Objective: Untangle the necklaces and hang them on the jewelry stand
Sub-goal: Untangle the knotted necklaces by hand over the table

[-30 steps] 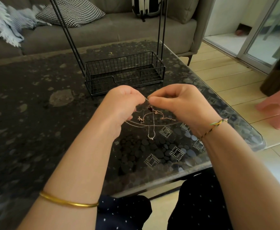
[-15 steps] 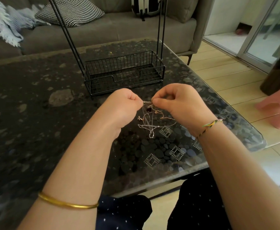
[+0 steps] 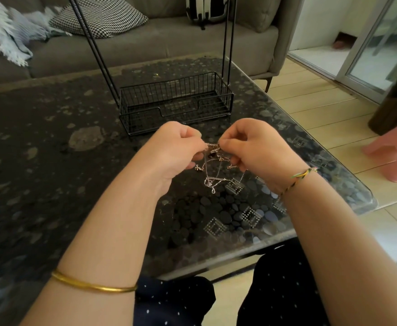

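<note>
Several thin necklaces (image 3: 209,181) hang as one tangled bunch between the two hands, above the near right part of the dark glass table (image 3: 39,161). The top of the bunch, a knot of silver and rose-gold chain, is pinched from both sides. The left hand (image 3: 176,149) holds it between thumb and curled fingers, and the right hand (image 3: 256,151) pinches it in the same way, with the other fingers folded in. The two hands are very near each other at the knot. Below them the loose loops and small pendants hang down; I cannot tell if the lowest pendant touches the glass.

Just behind the hands stands the jewelry stand (image 3: 174,90), a black wire basket with thin rods that rise out of the picture. The left forearm wears a gold bangle (image 3: 94,284), the right wrist a braided bracelet (image 3: 298,178). Behind the table is a grey sofa (image 3: 145,43) with a checked cushion (image 3: 101,15). On the floor to the right is a pink stool (image 3: 395,149).
</note>
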A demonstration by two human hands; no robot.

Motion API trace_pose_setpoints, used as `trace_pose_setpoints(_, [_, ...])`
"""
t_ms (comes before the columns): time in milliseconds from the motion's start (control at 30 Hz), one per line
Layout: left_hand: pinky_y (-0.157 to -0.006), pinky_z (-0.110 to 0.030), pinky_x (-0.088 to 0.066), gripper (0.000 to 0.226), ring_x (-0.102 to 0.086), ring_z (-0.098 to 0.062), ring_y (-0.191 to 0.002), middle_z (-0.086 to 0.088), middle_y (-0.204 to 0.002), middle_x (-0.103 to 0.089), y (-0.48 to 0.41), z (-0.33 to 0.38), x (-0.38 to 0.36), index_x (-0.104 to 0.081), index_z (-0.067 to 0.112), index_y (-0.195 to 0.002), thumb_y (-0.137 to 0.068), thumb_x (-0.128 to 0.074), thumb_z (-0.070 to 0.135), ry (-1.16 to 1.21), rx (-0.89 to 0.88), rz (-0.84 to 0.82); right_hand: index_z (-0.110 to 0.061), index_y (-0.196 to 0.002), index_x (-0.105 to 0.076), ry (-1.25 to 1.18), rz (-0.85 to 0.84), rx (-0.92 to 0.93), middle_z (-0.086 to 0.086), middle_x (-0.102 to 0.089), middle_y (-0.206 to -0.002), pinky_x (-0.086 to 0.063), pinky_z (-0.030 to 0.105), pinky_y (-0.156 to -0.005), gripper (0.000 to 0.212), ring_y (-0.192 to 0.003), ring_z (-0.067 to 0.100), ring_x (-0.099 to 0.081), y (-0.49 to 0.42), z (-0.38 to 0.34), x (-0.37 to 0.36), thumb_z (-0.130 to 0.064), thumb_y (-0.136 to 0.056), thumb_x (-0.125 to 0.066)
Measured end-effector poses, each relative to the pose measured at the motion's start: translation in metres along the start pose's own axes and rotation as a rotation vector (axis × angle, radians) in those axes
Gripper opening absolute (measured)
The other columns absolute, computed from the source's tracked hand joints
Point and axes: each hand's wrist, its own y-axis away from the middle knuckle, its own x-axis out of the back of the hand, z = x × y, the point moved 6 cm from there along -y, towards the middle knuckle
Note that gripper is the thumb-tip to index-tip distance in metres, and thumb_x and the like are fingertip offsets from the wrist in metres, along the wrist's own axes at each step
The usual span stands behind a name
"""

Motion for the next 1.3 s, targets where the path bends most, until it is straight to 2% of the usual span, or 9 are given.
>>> trace_pose_setpoints(300, [-0.087, -0.038, -0.051, 0.026, -0.056, -0.015, -0.076, 0.000, -0.070, -0.058, 0.001, 0.001, -0.002, -0.056, 0.017, -0.068, -0.090, -0.048, 0.006, 0.089, 0.016, -0.006, -0.012, -0.082, -0.066, -0.142, -0.090, 0.005, -0.007, -0.057, -0.059, -0.033, 0.013, -0.044, 0.009, -0.042, 0.000, -0.041, 0.003, -0.005, -0.009, -0.014, -0.087, -0.059])
trace_pose_setpoints(500, [-0.085, -0.039, -0.050, 0.024, -0.051, -0.017, -0.077, -0.004, -0.076, -0.054, 0.001, 0.003, -0.006, -0.053, 0.016, -0.072, -0.091, -0.044, 0.004, 0.054, -0.012, -0.047, -0.012, -0.076, -0.068, -0.120, -0.079, 0.045, -0.007, -0.044, -0.052, -0.029, 0.009, -0.040, 0.005, -0.037, -0.001, -0.036, 0.004, -0.007, -0.005, -0.013, -0.081, -0.067])
trace_pose_setpoints(700, [-0.082, -0.034, -0.052, 0.018, -0.055, -0.013, -0.077, -0.005, -0.087, -0.059, -0.002, -0.001, -0.011, -0.058, 0.018, -0.092, -0.093, -0.046, 0.005, 0.013, -0.005, -0.179, -0.015, -0.070, -0.067, -0.192, -0.024, 0.022, 0.002, -0.049, -0.061, -0.032, 0.016, -0.048, 0.011, -0.050, 0.006, -0.038, 0.002, -0.005, -0.001, -0.008, -0.078, -0.067])
trace_pose_setpoints(800, [-0.083, -0.035, -0.053, 0.015, -0.057, -0.012, -0.076, -0.002, -0.083, -0.060, -0.003, 0.001, -0.009, -0.057, 0.021, -0.088, -0.093, -0.051, 0.009, -0.086, -0.083, -0.200, -0.017, -0.068, -0.066, -0.185, -0.004, 0.028, 0.003, -0.052, -0.064, -0.034, 0.017, -0.048, 0.013, -0.055, 0.010, -0.042, 0.002, -0.004, 0.001, -0.009, -0.078, -0.067])
trace_pose_setpoints(900, [-0.068, -0.033, -0.051, 0.012, -0.057, -0.010, -0.071, 0.001, -0.079, -0.061, -0.005, 0.002, -0.007, -0.053, 0.024, -0.091, -0.087, -0.059, 0.014, -0.275, -0.194, -0.162, -0.016, -0.068, -0.066, -0.152, -0.005, 0.039, -0.002, -0.052, -0.058, -0.035, 0.017, -0.048, 0.013, -0.054, 0.008, -0.043, 0.002, -0.004, 0.000, -0.008, -0.078, -0.066])
trace_pose_setpoints(967, [-0.055, -0.027, -0.037, 0.013, -0.049, -0.008, -0.060, 0.004, -0.073, -0.057, -0.005, 0.003, -0.008, -0.052, 0.022, -0.093, -0.085, -0.059, 0.015, -0.408, -0.249, -0.123, -0.014, -0.071, -0.067, -0.111, -0.022, 0.055, -0.005, -0.052, -0.057, -0.036, 0.016, -0.050, 0.011, -0.053, 0.006, -0.043, 0.002, -0.005, -0.004, -0.008, -0.080, -0.066])
trace_pose_setpoints(1100, [-0.054, -0.023, -0.033, 0.005, -0.049, -0.009, -0.069, 0.007, -0.076, -0.052, -0.001, 0.010, -0.004, -0.054, 0.021, -0.090, -0.087, -0.055, 0.017, -0.627, -0.329, 0.060, -0.011, -0.080, -0.069, -0.021, -0.065, 0.094, -0.008, -0.052, -0.057, -0.035, 0.011, -0.048, 0.006, -0.047, -0.001, -0.043, 0.000, -0.007, -0.011, -0.012, -0.083, -0.064])
trace_pose_setpoints(1233, [-0.057, -0.014, -0.032, 0.010, -0.048, -0.002, -0.072, 0.012, -0.079, -0.051, -0.001, 0.013, 0.003, -0.056, 0.022, -0.084, -0.090, -0.052, 0.015, -0.537, -0.343, 0.161, -0.011, -0.082, -0.069, -0.032, -0.093, 0.051, -0.010, -0.051, -0.056, -0.034, 0.006, -0.043, 0.004, -0.040, -0.005, -0.042, -0.001, -0.004, -0.010, -0.013, -0.083, -0.066])
trace_pose_setpoints(1300, [-0.066, -0.016, -0.041, 0.009, -0.051, 0.000, -0.078, 0.010, -0.088, -0.057, -0.004, 0.011, 0.011, -0.059, 0.019, -0.089, -0.090, -0.052, 0.015, -0.383, -0.292, 0.192, -0.011, -0.081, -0.069, -0.048, -0.103, 0.015, -0.009, -0.050, -0.054, -0.032, 0.005, -0.040, 0.004, -0.037, -0.005, -0.041, -0.001, -0.001, -0.007, -0.008, -0.081, -0.067])
